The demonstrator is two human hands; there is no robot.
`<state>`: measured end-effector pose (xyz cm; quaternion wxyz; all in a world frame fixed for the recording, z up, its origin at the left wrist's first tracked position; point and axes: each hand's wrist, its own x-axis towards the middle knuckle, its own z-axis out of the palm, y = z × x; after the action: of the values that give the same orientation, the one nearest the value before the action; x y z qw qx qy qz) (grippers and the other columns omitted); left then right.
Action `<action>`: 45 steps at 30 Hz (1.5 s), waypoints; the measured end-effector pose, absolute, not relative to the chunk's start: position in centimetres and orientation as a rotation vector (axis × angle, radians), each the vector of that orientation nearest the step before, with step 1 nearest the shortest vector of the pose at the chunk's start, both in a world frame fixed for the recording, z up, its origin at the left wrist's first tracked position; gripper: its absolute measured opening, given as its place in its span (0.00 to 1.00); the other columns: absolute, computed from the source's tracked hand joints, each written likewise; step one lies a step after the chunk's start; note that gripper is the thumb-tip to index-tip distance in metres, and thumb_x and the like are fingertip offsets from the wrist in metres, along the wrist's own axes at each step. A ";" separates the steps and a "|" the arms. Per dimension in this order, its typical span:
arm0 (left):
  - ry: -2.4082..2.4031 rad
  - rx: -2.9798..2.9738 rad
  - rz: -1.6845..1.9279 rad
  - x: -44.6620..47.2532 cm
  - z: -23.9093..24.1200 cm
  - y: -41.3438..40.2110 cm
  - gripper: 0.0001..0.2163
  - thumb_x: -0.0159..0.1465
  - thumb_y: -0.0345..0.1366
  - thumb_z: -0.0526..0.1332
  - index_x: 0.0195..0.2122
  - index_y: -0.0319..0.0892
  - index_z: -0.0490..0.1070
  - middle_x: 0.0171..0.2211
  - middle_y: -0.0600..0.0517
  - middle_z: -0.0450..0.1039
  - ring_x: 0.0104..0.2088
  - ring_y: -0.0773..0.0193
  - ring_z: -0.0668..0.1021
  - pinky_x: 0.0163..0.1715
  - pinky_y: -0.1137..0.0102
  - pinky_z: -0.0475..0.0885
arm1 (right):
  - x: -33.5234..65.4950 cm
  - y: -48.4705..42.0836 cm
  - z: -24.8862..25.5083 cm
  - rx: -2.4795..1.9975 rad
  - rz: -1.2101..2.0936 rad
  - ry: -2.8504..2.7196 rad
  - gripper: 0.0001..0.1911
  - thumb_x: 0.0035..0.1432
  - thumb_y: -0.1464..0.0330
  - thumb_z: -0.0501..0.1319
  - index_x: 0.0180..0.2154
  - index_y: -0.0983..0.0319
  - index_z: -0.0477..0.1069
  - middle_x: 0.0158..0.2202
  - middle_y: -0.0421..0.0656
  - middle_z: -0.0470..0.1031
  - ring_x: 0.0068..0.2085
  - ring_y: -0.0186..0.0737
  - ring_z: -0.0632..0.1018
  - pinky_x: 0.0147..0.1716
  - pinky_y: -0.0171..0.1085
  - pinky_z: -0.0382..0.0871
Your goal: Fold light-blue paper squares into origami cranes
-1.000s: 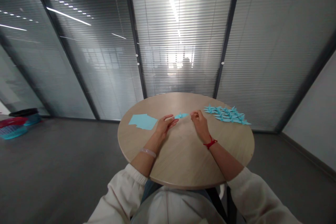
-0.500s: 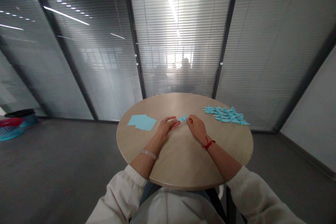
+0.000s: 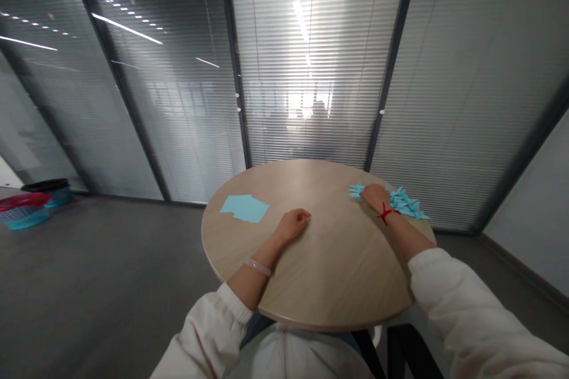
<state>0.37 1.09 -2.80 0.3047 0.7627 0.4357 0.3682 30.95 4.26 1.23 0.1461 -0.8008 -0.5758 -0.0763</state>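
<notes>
My right hand [image 3: 376, 196], with a red cord at the wrist, reaches in among the light-blue paper cranes at the table's right side. Its fingers are closed on a paper crane [image 3: 358, 189], whose points show at the fingertips; part of the group is hidden behind the hand. More folded cranes [image 3: 406, 204] lie bunched to the right of the wrist. My left hand [image 3: 294, 224], wearing a pale bracelet, rests closed near the table's middle with nothing visible in it. Left of that hand, flat light-blue paper sheets [image 3: 245, 208] overlap on the wood.
The round wooden table [image 3: 329, 266] stands before a glass partition with blinds [image 3: 311, 59]. On the floor at far left are a red and blue basket [image 3: 22, 211] and a dark-rimmed bin [image 3: 53, 192]. A black chair armrest [image 3: 411, 346] is at lower right.
My right hand has moved right from the table's middle to the crane group, and the crane that was between my hands has left that spot. My left hand's fingers have curled in.
</notes>
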 end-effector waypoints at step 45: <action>1.550 2.611 0.152 -0.3 -2.9 -0.1 0.30 0.66 0.54 0.39 0.66 0.48 0.47 0.67 0.42 0.43 0.66 0.42 0.45 0.60 0.46 0.46 | 18.6 -5.4 -4.1 -2.023 0.134 -2.167 0.32 0.64 0.51 0.41 0.66 0.54 0.47 0.68 0.52 0.45 0.66 0.59 0.50 0.58 0.61 0.43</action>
<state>-0.30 -0.11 -2.85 0.0509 0.8577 0.5092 0.0500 18.56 -5.39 -4.07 0.0870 -0.6790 -0.7276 0.0449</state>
